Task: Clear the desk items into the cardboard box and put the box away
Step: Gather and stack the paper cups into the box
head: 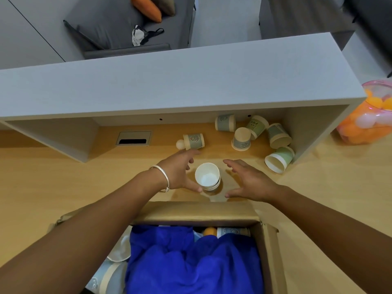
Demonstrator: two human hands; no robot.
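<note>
A small stack of white paper cups (pixel 207 176) stands upright on the wooden desk (pixel 63 179). My left hand (pixel 180 171) is open just left of it, thumb touching its base. My right hand (pixel 250 179) is open to its right, apart from it. An open cardboard box (pixel 197 211) sits at the near edge, holding a blue cloth (pixel 191 262), cups and an orange ball (pixel 210 231). Several printed paper cups lie under the shelf: one on its side (pixel 193 141) beside a pale ball (pixel 180 144), an upside-down one (pixel 241 139), a green one (pixel 279 159).
A grey shelf unit (pixel 169 85) overhangs the back of the desk. A cable port (pixel 133 138) is set into the desk at the back left. A clear pink jar of orange and white balls (pixel 367 117) stands at the right.
</note>
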